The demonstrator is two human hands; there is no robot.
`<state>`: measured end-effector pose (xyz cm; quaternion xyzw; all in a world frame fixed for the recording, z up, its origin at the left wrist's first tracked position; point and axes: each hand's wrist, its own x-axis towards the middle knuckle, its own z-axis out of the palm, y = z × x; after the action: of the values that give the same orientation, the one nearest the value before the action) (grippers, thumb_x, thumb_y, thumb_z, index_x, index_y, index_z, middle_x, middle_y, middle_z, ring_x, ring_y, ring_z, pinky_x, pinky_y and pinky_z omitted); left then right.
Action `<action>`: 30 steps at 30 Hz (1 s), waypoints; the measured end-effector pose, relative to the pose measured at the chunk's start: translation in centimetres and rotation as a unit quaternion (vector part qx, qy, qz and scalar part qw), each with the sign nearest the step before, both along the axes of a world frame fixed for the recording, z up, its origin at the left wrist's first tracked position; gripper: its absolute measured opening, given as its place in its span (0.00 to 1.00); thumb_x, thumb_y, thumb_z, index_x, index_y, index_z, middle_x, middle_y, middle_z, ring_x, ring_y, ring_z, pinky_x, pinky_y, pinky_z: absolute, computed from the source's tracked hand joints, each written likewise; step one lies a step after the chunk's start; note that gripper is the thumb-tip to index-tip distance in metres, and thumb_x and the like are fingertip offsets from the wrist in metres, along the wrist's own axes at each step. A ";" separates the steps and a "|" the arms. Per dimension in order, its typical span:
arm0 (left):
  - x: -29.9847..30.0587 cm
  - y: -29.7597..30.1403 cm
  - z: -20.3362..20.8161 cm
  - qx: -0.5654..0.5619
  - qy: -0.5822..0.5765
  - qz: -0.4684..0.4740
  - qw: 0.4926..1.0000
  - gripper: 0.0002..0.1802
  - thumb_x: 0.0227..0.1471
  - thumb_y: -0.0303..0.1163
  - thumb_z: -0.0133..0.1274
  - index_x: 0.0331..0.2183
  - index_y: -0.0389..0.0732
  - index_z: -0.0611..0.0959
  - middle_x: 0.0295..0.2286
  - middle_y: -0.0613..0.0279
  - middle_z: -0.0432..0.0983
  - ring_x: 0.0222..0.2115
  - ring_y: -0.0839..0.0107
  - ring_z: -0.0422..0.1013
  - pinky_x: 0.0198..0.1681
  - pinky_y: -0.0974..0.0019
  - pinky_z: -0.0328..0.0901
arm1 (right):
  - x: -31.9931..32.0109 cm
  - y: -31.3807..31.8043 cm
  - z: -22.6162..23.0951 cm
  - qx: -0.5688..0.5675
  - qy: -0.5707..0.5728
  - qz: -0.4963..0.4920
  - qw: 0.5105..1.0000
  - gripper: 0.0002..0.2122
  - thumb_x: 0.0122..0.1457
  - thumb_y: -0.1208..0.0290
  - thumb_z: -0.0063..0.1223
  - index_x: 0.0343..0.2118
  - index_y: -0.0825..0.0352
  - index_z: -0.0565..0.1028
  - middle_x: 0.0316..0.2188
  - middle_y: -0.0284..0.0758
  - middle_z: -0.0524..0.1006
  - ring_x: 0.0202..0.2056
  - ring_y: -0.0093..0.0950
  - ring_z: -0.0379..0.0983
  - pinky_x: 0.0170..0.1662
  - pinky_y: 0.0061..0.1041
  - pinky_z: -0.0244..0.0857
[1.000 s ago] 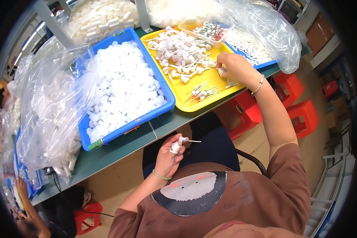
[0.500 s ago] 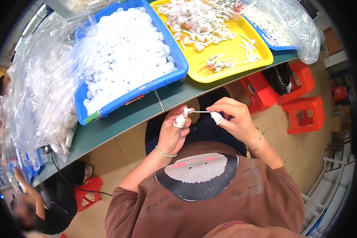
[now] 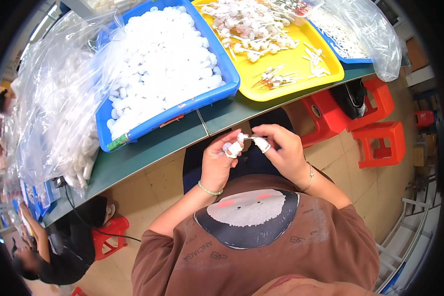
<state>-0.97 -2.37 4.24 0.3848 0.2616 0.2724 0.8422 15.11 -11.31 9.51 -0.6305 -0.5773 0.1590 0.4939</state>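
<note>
In front of my body, below the table edge, my two hands are close together. My left hand (image 3: 218, 159) is closed, pinching a small white plastic piece (image 3: 241, 136) between thumb and fingertips. A second whitish rounded piece (image 3: 226, 147) shows against its fingers. My right hand (image 3: 285, 149) pinches a thin rod (image 3: 248, 138) whose far end meets the white piece; whether it is inside cannot be made out. White wrapping covers both thumbs. Above my hands, a yellow tray (image 3: 301, 55) bears white stemmed parts with reddish wires (image 3: 254, 32), a small wired group (image 3: 276, 79) and white tubes (image 3: 314, 61).
A blue bin (image 3: 175, 109) full of white caps (image 3: 163, 59) stands on the green table (image 3: 133, 160). Clear plastic bags (image 3: 49, 113) lie at the left, another (image 3: 375, 39) at the far right. Red stools (image 3: 380, 143) stand right. A person (image 3: 59, 246) sits at lower left.
My right hand has moved left toward my left hand, so less of the thin rod shows between them. My left hand has shifted slightly right.
</note>
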 end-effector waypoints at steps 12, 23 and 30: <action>0.0 -0.3 -0.5 -0.007 -0.020 -0.027 0.999 0.22 0.54 0.25 0.54 0.52 0.40 0.75 0.42 0.62 0.76 0.25 0.84 0.66 0.20 0.83 0.59 | 1.1 0.7 2.0 0.141 -0.190 0.026 0.971 0.16 0.43 0.85 0.59 0.38 0.67 0.74 0.31 0.38 0.78 0.31 0.35 0.75 0.33 0.29 0.70; -0.1 0.8 -1.6 -0.299 0.024 -0.059 0.952 0.19 0.53 0.25 0.39 0.48 0.35 0.70 0.43 0.54 0.72 0.29 0.74 0.66 0.22 0.75 0.59 | 11.6 11.8 13.3 0.188 -0.251 -0.103 0.944 0.14 0.48 0.86 0.48 0.39 0.67 0.76 0.32 0.34 0.77 0.27 0.25 0.69 0.32 0.22 0.66; -0.1 1.0 -0.8 -0.243 -0.021 -0.089 0.966 0.17 0.62 0.31 0.41 0.51 0.36 0.69 0.53 0.50 0.65 0.27 0.80 0.62 0.20 0.81 0.56 | 11.7 6.3 10.5 -0.069 -0.245 0.070 0.965 0.12 0.50 0.81 0.52 0.38 0.67 0.78 0.37 0.36 0.78 0.36 0.33 0.73 0.41 0.29 0.66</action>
<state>-1.10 -1.34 3.46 0.1847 0.2669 0.1327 0.9365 26.84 -4.97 19.97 -0.6411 -0.7107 0.0730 0.2803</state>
